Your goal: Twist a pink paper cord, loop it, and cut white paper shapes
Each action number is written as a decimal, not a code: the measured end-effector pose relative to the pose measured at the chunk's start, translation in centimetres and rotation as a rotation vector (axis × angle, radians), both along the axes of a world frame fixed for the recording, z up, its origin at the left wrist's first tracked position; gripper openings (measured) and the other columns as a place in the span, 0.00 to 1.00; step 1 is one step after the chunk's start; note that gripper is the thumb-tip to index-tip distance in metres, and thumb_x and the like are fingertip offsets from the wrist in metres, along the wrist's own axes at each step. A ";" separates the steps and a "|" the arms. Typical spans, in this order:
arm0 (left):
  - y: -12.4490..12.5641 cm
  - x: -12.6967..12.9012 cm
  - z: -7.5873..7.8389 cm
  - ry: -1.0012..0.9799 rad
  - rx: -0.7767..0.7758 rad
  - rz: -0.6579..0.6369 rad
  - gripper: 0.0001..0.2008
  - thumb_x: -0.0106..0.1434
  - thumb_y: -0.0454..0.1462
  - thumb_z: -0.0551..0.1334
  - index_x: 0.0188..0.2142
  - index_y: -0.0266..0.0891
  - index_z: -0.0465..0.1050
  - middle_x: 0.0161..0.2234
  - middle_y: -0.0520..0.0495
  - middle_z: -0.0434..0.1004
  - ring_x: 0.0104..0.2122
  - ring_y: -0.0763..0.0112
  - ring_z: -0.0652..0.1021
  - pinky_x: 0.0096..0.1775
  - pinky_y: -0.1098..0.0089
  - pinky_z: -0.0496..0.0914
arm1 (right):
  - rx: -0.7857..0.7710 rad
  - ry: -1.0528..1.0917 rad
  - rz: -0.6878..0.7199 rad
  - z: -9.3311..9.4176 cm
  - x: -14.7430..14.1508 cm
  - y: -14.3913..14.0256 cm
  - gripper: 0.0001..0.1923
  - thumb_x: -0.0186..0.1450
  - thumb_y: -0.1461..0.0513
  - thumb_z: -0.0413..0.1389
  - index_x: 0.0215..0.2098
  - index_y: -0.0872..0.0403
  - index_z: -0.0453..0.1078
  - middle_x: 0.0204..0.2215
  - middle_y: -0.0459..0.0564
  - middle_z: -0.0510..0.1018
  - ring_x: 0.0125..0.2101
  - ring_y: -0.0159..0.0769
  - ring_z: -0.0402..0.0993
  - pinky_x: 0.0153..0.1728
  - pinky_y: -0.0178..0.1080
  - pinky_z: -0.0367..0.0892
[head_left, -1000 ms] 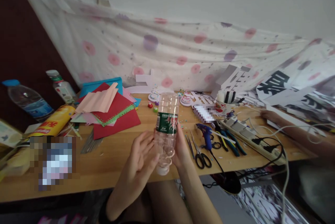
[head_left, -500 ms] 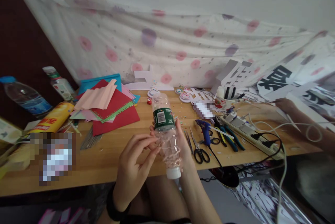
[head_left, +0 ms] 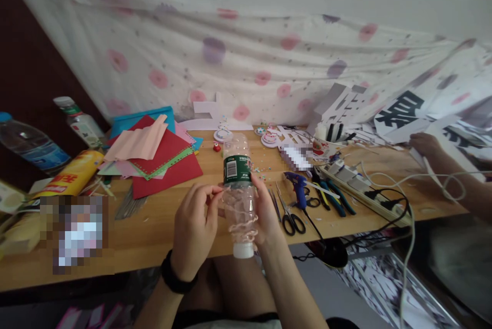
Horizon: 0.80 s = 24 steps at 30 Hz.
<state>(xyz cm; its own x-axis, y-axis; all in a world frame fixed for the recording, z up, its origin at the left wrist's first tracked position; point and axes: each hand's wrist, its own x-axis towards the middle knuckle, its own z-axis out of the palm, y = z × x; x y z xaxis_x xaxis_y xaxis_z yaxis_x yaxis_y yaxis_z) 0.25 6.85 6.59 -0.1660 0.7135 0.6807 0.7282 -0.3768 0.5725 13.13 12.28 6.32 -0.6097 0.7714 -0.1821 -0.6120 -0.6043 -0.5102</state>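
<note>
A clear plastic bottle [head_left: 239, 198] with a green label and a white cap is held over the table's front edge, cap end toward me. My right hand [head_left: 266, 211] grips it from the right side, fingers partly hidden behind it. A thin pinkish strand [head_left: 243, 230] winds in several loops around the part between label and cap. My left hand [head_left: 198, 224], with a black band at its wrist, is just left of the bottle. Thumb and forefinger pinch together on the strand near the label's lower edge; its end is too small to make out.
Scissors [head_left: 293, 222], a blue glue gun [head_left: 298, 188] and pliers [head_left: 333, 198] lie to the right, beside a power strip [head_left: 361, 185] with trailing cables. Coloured paper [head_left: 169, 160] is stacked at left. At far right, another person's hand [head_left: 425, 147] holds white paper.
The bottle has turned more upright in view, its cap moving left. My left hand has drawn slightly away to the left, still pinching. The other person's hand has shifted a little.
</note>
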 end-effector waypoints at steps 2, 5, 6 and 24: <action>0.6 -0.2 0.0 -0.051 -0.025 -0.026 0.04 0.67 0.32 0.56 0.36 0.42 0.68 0.33 0.50 0.75 0.32 0.70 0.75 0.36 0.70 0.70 | -0.005 0.001 0.012 0.0 0.0 -0.1 0.22 0.60 0.46 0.56 0.33 0.56 0.75 0.28 0.53 0.82 0.37 0.48 0.80 0.40 0.50 0.76; 1.8 -0.4 0.3 -0.105 -0.049 -0.092 0.04 0.66 0.33 0.57 0.35 0.41 0.69 0.34 0.49 0.74 0.33 0.69 0.75 0.38 0.69 0.70 | -0.010 0.011 0.039 -0.1 0.1 -0.3 0.22 0.60 0.46 0.55 0.36 0.56 0.75 0.30 0.53 0.83 0.38 0.48 0.80 0.40 0.51 0.76; 2.2 -0.6 0.4 -0.117 -0.057 -0.104 0.04 0.66 0.33 0.57 0.35 0.41 0.70 0.34 0.49 0.74 0.34 0.69 0.75 0.38 0.69 0.70 | -0.007 0.017 0.038 -0.2 0.2 -0.3 0.22 0.60 0.46 0.55 0.37 0.56 0.75 0.30 0.53 0.83 0.38 0.47 0.80 0.40 0.50 0.76; -0.2 -0.5 -2.8 -0.863 -0.810 -0.509 0.24 0.58 0.54 0.65 0.42 0.36 0.72 0.37 0.42 0.82 0.36 0.64 0.80 0.39 0.66 0.73 | 0.121 -0.144 -0.284 -0.6 -0.9 1.8 0.21 0.54 0.49 0.65 0.40 0.54 0.72 0.34 0.50 0.84 0.36 0.41 0.81 0.36 0.38 0.74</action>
